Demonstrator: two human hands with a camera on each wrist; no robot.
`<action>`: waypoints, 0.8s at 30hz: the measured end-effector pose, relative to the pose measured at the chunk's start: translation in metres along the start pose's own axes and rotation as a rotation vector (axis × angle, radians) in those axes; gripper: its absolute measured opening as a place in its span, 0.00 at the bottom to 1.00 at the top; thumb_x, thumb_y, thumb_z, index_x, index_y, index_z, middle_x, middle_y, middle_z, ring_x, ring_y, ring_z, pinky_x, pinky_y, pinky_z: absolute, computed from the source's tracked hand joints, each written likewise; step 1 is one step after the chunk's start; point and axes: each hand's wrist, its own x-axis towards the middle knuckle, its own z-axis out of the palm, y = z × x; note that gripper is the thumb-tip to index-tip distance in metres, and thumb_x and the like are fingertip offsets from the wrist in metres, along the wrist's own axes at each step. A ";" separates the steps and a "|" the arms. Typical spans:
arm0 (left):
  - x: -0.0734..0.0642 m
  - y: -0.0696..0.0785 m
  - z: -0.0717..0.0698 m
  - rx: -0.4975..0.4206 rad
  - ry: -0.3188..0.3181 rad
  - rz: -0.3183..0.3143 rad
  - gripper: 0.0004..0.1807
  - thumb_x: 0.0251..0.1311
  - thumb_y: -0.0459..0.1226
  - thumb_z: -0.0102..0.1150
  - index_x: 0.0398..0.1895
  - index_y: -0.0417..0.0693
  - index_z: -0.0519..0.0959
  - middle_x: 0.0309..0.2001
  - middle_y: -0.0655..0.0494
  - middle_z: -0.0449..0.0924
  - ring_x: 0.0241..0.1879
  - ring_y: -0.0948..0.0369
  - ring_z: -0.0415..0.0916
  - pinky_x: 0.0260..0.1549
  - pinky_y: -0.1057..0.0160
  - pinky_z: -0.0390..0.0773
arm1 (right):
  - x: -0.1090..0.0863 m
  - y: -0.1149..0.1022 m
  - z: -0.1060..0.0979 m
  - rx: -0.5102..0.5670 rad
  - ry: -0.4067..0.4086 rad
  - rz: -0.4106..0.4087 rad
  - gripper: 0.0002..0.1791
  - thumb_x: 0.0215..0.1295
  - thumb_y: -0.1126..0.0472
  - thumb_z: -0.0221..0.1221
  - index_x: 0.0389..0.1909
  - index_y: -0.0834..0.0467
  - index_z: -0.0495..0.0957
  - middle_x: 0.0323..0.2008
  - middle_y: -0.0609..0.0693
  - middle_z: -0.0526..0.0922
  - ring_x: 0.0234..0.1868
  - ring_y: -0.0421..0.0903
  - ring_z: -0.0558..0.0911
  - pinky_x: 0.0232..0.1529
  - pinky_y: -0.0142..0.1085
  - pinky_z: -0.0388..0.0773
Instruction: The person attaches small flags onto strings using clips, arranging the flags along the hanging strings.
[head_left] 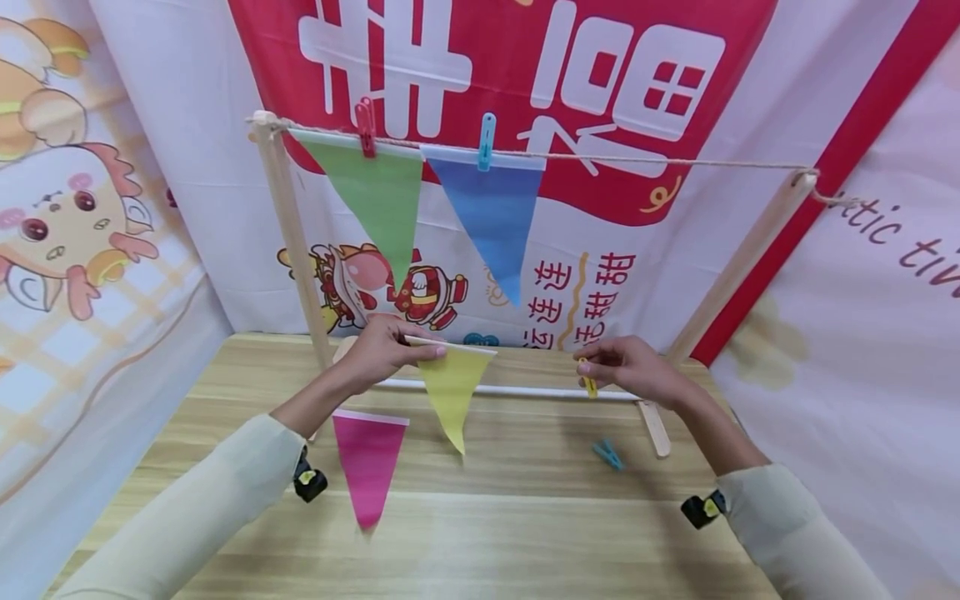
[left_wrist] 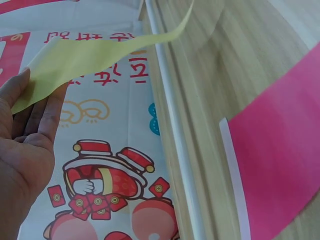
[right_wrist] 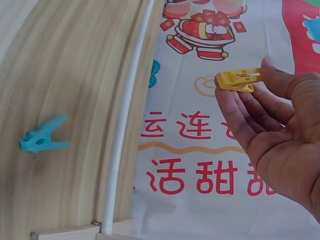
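My left hand pinches a yellow pennant by its white top edge, thumb in front; the point hangs down over the table. Between thumb and fingers of my right hand is a yellow clothespin, held to the right of that pennant. A pink pennant lies flat on the table below my left hand. Nearer my right hand, a teal clothespin rests on the wood. Above both hands a green pennant hangs from the string under a red clothespin, and a blue pennant under a light-blue clothespin.
A string runs between a left wooden post and a right wooden post. A white rod crosses low between them. Behind stands a printed cloth backdrop; the wooden table spreads in front.
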 end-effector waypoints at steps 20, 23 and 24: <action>0.010 0.040 -0.004 -0.052 0.009 0.070 0.15 0.69 0.42 0.81 0.54 0.46 0.95 0.39 0.54 0.97 0.31 0.63 0.83 0.33 0.67 0.80 | -0.001 -0.027 -0.026 -0.020 0.089 -0.041 0.18 0.82 0.55 0.69 0.63 0.61 0.88 0.47 0.57 0.92 0.42 0.50 0.86 0.42 0.33 0.87; 0.011 0.046 -0.005 -0.060 0.007 0.090 0.15 0.70 0.40 0.80 0.55 0.44 0.94 0.40 0.55 0.97 0.32 0.63 0.85 0.34 0.66 0.84 | -0.001 -0.032 -0.030 -0.025 0.093 -0.038 0.18 0.81 0.55 0.69 0.63 0.61 0.88 0.48 0.57 0.93 0.42 0.50 0.86 0.42 0.33 0.86; 0.012 0.048 -0.006 -0.060 0.006 0.098 0.15 0.70 0.40 0.80 0.55 0.44 0.94 0.39 0.55 0.97 0.32 0.63 0.85 0.34 0.66 0.84 | -0.001 -0.033 -0.031 -0.025 0.094 -0.036 0.18 0.81 0.55 0.69 0.63 0.61 0.88 0.49 0.59 0.93 0.43 0.51 0.86 0.43 0.32 0.87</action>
